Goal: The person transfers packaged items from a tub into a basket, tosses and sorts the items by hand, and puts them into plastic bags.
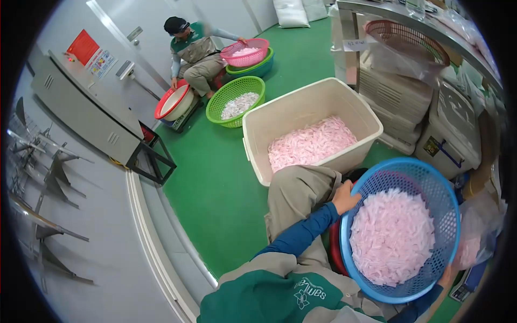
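A blue basket (pixel 452 215) full of pale pink, wrapped-looking small pieces (pixel 393 237) tilts at the lower right. Its near left rim is gripped by my left hand (pixel 346 198), fingers closed over the edge. My right hand (pixel 446 275), partly visible and dim, is closed at the lower right rim. Beyond my knee (pixel 301 188) stands a large cream tub (pixel 307 99) with a layer of similar pink pieces (pixel 312 142) on its bottom.
Across the green floor (pixel 199 183), a seated co-worker (pixel 196 54) touches a red basin (pixel 161 107) and a pink basket (pixel 261 54). A green basket (pixel 253 89) holds whitish pieces. Stacked trays (pixel 396 97), a lidded bin (pixel 452 129) and a metal table (pixel 398 12) stand right.
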Tool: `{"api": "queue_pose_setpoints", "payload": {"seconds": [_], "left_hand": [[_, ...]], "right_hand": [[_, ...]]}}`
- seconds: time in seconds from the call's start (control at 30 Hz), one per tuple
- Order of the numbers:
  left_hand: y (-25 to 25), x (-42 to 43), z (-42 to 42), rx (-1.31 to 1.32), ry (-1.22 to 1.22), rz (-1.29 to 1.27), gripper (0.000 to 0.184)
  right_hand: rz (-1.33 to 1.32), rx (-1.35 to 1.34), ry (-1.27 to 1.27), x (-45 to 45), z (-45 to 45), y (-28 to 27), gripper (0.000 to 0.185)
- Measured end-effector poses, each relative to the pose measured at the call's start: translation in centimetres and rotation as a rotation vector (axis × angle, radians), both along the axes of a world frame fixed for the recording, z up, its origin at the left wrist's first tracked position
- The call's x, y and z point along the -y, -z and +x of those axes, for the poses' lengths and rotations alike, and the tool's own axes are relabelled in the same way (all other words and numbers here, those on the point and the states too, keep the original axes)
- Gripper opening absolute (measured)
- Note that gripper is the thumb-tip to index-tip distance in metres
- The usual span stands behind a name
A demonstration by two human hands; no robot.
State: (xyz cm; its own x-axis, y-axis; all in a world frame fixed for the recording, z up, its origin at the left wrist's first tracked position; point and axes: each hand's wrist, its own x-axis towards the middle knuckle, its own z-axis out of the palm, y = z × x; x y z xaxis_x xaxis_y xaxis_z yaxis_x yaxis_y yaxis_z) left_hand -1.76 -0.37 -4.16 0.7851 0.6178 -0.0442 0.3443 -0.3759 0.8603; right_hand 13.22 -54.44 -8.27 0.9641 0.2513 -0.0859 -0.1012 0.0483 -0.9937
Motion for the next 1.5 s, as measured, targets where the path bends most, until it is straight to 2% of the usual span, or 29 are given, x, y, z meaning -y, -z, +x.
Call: {"api": "queue_pose_setpoints", "payload": {"seconds": [0.07,0.1,0.17,0.23,0.3,0.37,0.43,0.5,0.57,0.63,0.7,0.73,0.77,0.8,0.83,0.9,0.93,0.97,1.03,1.1,1.13,1.17,1.2,1.27,1.3,1.33,1.37,1.47,1.5], "left_hand": [[-0.4,0.1,0.9,0.091,-0.005,-0.159,0.034],[0.2,0.0,1.4,0.081,0.022,-0.152,0.037],[3.5,-0.7,1.9,0.007,0.009,-0.041,0.043],[5.4,-1.0,1.9,0.024,-0.027,-0.082,0.045],[3.8,-1.5,0.7,0.061,-0.018,-0.17,0.041],[2.5,-2.0,0.0,0.074,0.005,-0.211,0.038],[2.5,-2.1,0.5,0.065,0.053,-0.219,0.034],[3.9,-2.2,1.2,0.035,0.109,-0.195,0.031],[5.6,-2.9,1.7,0.02,0.141,-0.183,0.028],[5.4,-3.6,1.0,0.029,0.104,-0.295,0.025],[4.6,-4.2,0.9,0.028,0.079,-0.401,0.023],[3.7,-4.1,1.0,0.04,0.09,-0.416,0.023],[2.9,-3.5,1.2,0.057,0.122,-0.425,0.023],[2.7,-2.9,1.7,0.083,0.159,-0.426,0.022],[3.6,-2.8,2.1,0.113,0.19,-0.407,0.022],[3.9,-2.1,2.2,0.167,0.194,-0.388,0.022],[4.3,-2.0,2.7,0.188,0.181,-0.381,0.021],[3.0,-1.8,2.3,0.085,0.129,-0.418,0.022],[0.7,-1.8,1.2,-0.02,0.089,-0.435,0.023],[-0.9,-1.5,0.3,0.02,0.107,-0.445,0.022],[-1.8,-1.0,0.0,0.059,0.107,-0.476,0.021],[0.0,-1.6,0.4,0.13,0.197,-0.419,0.015],[0.4,-1.3,1.1,0.162,0.189,-0.424,0.013],[0.9,-1.4,1.9,0.193,0.181,-0.395,0.017],[1.2,-1.4,2.2,0.208,0.176,-0.38,0.019],[0.4,-1.4,1.7,0.201,0.167,-0.375,0.022],[-0.1,-1.8,1.3,0.122,0.145,-0.41,0.023],[-0.3,-2.2,0.3,0.108,0.168,-0.429,0.021],[-0.1,-2.1,0.1,0.142,0.191,-0.423,0.02]], "right_hand": [[0.213,-0.039,-0.045,-2.2,-1.5,-2.3,0.037],[0.089,-0.019,0.014,-1.9,-0.1,0.3,0.037],[-0.522,0.266,0.137,-1.1,3.5,7.7,0.037],[-0.696,0.442,0.17,-0.4,2.7,9.4,0.037],[-0.335,0.273,0.119,-0.8,-0.1,6.2,0.037],[0.178,0.062,0.022,-4.3,-3.9,-1.8,0.037],[0.346,-0.017,0.015,-6.4,-4.7,-4.7,0.037],[0.115,0.009,0.121,-5.4,-2.1,-0.7,0.038],[-0.501,0.323,0.228,-3.9,1.0,6.8,0.038],[-0.63,0.31,0.298,-2.7,-0.2,8.2,0.039],[-0.202,0.041,0.209,-2.7,-1.7,5.8,0.039],[0.003,0.022,0.136,-6.2,-3.9,-2.6,0.039],[0.067,0.035,0.038,-5.9,-3.8,-4.6,0.041],[0.399,0.001,0.074,-10.0,-5.5,-10.2,0.042],[0.399,-0.006,0.055,-10.0,-5.4,-9.3,0.037],[-0.175,0.203,0.101,-3.9,-2.4,0.8,0.029],[-0.704,0.533,0.127,-1.3,-0.2,6.6,0.026],[-0.989,0.756,0.128,0.6,0.9,9.8,0.024],[-0.601,0.776,0.071,-0.4,-1.8,3.4,0.033],[0.144,0.189,-0.067,-6.1,-6.1,-9.3,0.049],[0.339,0.145,-0.054,-5.8,-6.4,-8.1,0.056],[0.29,0.089,0.016,-7.3,-6.4,-10.7,0.047],[0.163,0.081,0.047,-6.9,-5.4,-8.2,0.043],[-0.541,0.49,0.111,-2.7,-1.6,4.1,0.035],[-0.705,0.634,0.132,-1.6,-0.6,7.2,0.032],[-0.647,0.668,0.122,-1.0,-0.5,7.7,0.03],[-0.403,0.495,0.089,-0.2,-0.5,8.1,0.028],[0.363,0.131,-0.116,-5.9,-5.9,-8.1,0.054],[0.384,0.052,-0.034,-6.8,-5.7,-8.9,0.049]]}}
